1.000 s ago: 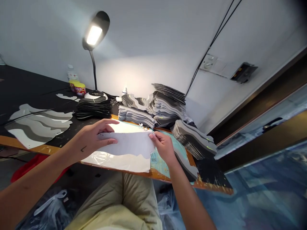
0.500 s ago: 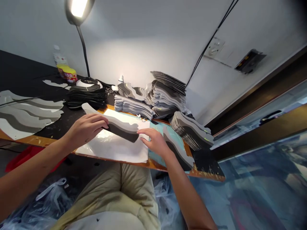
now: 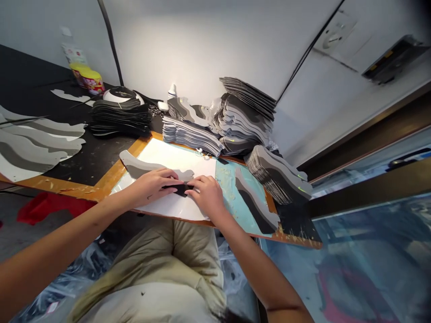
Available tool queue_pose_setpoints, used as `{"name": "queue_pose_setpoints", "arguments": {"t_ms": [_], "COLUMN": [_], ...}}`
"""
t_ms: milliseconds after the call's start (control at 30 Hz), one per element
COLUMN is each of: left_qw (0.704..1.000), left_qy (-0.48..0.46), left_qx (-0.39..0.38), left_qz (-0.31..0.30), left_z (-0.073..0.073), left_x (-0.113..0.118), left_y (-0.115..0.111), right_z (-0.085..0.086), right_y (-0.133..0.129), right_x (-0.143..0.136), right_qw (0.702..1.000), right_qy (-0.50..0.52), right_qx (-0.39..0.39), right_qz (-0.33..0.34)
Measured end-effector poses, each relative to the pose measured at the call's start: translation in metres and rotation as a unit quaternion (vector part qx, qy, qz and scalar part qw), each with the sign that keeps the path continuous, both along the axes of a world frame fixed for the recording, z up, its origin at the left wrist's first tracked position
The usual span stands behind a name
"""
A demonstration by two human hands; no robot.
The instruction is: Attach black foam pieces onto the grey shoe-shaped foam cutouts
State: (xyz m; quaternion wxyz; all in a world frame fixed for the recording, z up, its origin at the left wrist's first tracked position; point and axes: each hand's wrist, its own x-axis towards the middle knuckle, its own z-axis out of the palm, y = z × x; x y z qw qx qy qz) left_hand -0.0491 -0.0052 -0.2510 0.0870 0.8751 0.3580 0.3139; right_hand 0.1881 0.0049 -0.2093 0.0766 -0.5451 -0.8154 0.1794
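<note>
Over to the wavy panel (image 3: 138, 167) now, lying across the white sheet (image 3: 164, 152), slanting from far left to near right. Banded lengthwise: pale grey along the far edge, darker grey through the middle, black along the near one. Poking a rounded tip past the sheet's left edge. Partly hidden mid-length by the left hand (image 3: 155, 186), pinched at the near right corner between that and the right hand (image 3: 208, 197).

Black table (image 3: 81, 172) with worn wooden edging, spanning the frame from upper left to lower right. Upper left: bottle (image 3: 74, 54), yellow-lidded tubs (image 3: 93, 83), lamp base (image 3: 123, 95). Far left: overlapping grey cutouts (image 3: 30, 154). Left of centre: dark stack (image 3: 117, 119). Centre: white sheet (image 3: 168, 154), bearing a wavy strip (image 3: 135, 168), partly over a pale blue mat (image 3: 229, 186). Centre to right: grey stacks (image 3: 190, 137).
</note>
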Motion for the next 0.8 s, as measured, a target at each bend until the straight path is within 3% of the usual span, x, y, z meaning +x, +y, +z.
{"name": "queue_pose_setpoints", "arguments": {"t_ms": [200, 500, 800], "left_qw": [0.998, 0.996, 0.996], "left_qy": [-0.057, -0.077, -0.088], "left_qx": [-0.029, -0.039, -0.006], "left_qz": [-0.018, -0.024, -0.031], "left_z": [-0.024, -0.011, -0.01], "left_x": [-0.004, -0.001, 0.002], "left_y": [0.012, 0.007, -0.001], "right_z": [0.014, 0.021, 0.019], "right_y": [0.011, 0.016, 0.02], "right_x": [-0.009, -0.009, -0.011], "right_qw": [0.997, 0.994, 0.993], "right_qy": [-0.012, -0.031, -0.029], "right_qx": [-0.075, -0.106, -0.11], "right_qz": [0.022, 0.022, 0.02]}}
